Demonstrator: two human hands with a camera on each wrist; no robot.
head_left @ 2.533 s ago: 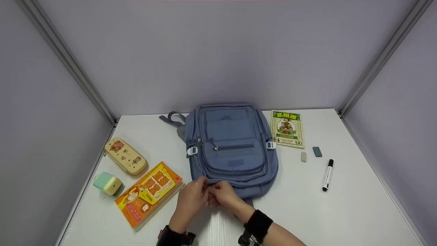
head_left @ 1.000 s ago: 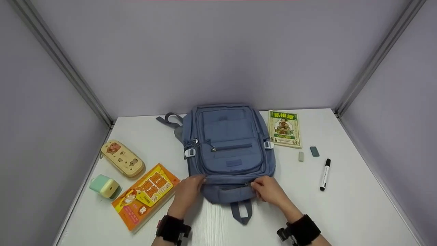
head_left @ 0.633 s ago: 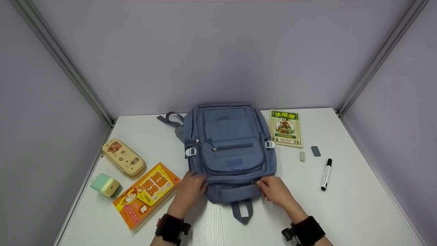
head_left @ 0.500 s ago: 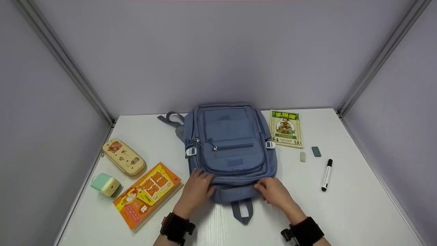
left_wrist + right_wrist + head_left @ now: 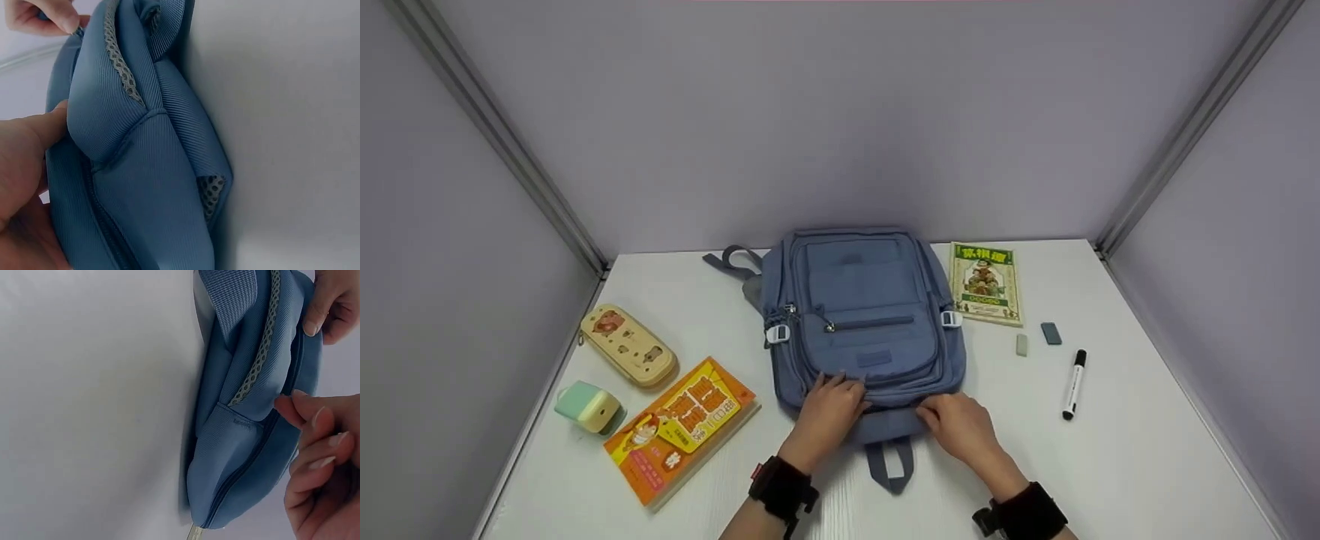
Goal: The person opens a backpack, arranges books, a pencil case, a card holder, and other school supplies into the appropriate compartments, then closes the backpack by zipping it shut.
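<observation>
A blue backpack (image 5: 870,289) lies front side up on the white table, its top end and carry loop (image 5: 891,466) towards me. My left hand (image 5: 826,416) grips the padded edge at the middle of that end, fingers over the front and thumb below. My right hand (image 5: 962,430) pinches the zipper pull at the right part of the same end; the pull itself is mostly hidden by thumb and forefinger. In the right wrist view the dark zipper track (image 5: 239,469) runs on from the pinching fingertips (image 5: 285,408) down the bag's side.
Left of the bag are a thick orange book (image 5: 682,427), a cream pencil case (image 5: 630,345) and a green-yellow cube-shaped thing (image 5: 590,407). To the right lie a green booklet (image 5: 986,283), two small blocks, one pale (image 5: 1021,345), one dark (image 5: 1051,333), and a marker (image 5: 1075,385).
Both hands began together at the bag's near left corner. The right hand moved right along the zipper, and a slit showed open. The left hand then shifted right to the middle of the edge.
</observation>
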